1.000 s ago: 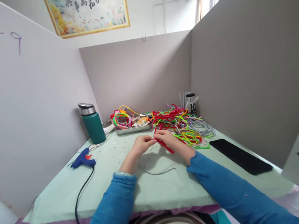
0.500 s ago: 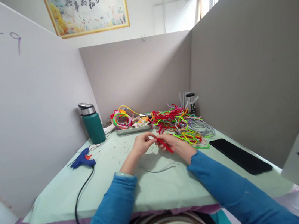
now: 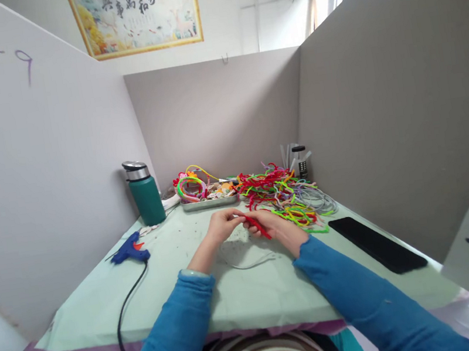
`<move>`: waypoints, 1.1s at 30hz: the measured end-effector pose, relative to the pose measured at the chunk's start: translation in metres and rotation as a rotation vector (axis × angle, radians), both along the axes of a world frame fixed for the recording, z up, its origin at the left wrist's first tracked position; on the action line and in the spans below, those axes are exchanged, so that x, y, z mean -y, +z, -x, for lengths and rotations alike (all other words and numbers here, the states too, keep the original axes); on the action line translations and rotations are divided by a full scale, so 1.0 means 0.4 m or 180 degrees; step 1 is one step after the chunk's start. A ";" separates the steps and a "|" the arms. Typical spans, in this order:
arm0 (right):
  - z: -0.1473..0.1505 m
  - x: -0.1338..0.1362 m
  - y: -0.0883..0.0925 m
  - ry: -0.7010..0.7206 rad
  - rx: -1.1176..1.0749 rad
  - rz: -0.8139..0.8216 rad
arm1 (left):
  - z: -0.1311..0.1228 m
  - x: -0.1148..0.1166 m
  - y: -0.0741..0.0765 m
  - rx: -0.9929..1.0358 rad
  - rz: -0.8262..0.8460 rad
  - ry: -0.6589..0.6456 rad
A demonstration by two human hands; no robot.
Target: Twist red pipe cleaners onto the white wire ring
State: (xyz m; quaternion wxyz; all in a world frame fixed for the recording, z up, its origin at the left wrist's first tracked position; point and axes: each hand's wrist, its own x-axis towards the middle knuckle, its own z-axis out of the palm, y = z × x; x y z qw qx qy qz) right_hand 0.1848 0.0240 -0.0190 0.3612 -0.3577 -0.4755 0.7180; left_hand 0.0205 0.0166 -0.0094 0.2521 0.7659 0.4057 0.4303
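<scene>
The near edge of the table (image 3: 83, 318) is bare, with open surface on both sides of the forearms. The glue gun (image 3: 129, 249) lies at the left, its cord running over the near edge; a black phone (image 3: 376, 243) lies at the right. A thin white strip (image 3: 253, 264) lies just before the hands.

Above mid-table, the left hand (image 3: 221, 226) and right hand (image 3: 274, 224) are both closed in a pinch on the red pipe cleaner (image 3: 257, 225), a short fuzzy length slanting down to the right between them.

Beyond, a metal tray (image 3: 210, 203) holds coloured loops and small pieces. A loose pipe cleaner pile (image 3: 289, 195) lies beside it. A green flask (image 3: 145, 194) stands at the far left. Partitions close off three sides.
</scene>
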 end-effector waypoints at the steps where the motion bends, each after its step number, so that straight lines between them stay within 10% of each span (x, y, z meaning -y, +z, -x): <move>1: 0.000 0.000 0.000 -0.0018 0.0054 0.0029 | 0.000 0.000 0.000 -0.0028 -0.0011 -0.0004; 33: 0.004 0.025 0.000 -0.0453 0.1197 -0.1435 | 0.009 -0.010 -0.001 -0.0661 0.0142 0.0475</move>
